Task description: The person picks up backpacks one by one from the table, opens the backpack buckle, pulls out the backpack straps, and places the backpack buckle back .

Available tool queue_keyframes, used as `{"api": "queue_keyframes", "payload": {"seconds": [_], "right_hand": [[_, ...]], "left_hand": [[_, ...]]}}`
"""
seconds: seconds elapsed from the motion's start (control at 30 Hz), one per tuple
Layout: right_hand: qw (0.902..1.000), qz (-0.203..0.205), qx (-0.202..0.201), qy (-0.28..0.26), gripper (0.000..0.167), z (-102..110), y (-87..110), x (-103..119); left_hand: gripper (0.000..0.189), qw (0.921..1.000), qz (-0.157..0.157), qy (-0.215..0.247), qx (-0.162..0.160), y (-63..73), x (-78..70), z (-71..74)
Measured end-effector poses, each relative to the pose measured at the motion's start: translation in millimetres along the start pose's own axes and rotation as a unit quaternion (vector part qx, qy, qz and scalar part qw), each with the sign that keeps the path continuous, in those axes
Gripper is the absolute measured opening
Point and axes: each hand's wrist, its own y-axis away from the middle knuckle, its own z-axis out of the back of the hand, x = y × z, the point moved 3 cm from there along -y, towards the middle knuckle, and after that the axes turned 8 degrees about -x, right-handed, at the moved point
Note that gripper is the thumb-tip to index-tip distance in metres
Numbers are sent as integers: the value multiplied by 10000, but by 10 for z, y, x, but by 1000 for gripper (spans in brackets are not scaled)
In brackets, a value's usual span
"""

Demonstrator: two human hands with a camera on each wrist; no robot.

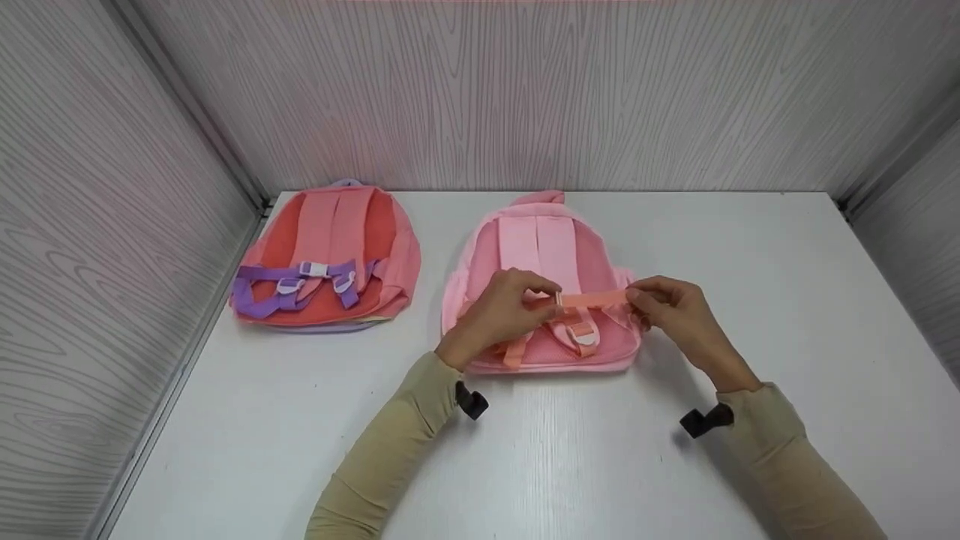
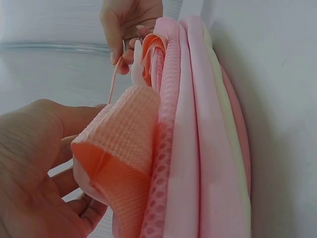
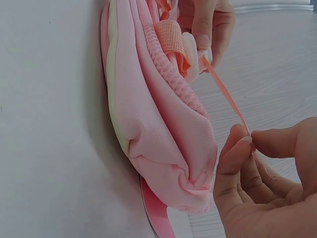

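Note:
A pink backpack lies with its shoulder straps facing up. My left hand pinches a white buckle on its orange webbing strap. To the right, my right hand pinches the strap between thumb and forefinger. Between both hands the orange strap runs straight and taut, a little above the mesh back. Below it sits a white strap adjuster on the bag. In the left wrist view, a folded orange loop stands close to the left hand's fingers, and the left fingertips are partly hidden.
A coral-red backpack with purple straps, clipped by a white buckle, lies at the back left. Both bags rest on a white table. Grey wood-grain panels border the left, back and right.

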Motion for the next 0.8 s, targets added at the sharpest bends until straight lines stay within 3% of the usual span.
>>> {"api": "queue_keyframes", "payload": {"seconds": [0.37,0.8], "right_hand": [[9999,-13,-3,171,39,5,3,-8],[9998,-78,48,190,38,21,16,-15]], "left_hand": [[30,9996,-278,3,-16,-52,-53,-62],[31,9996,-297,-24,5,-100,-117,-133]]}}
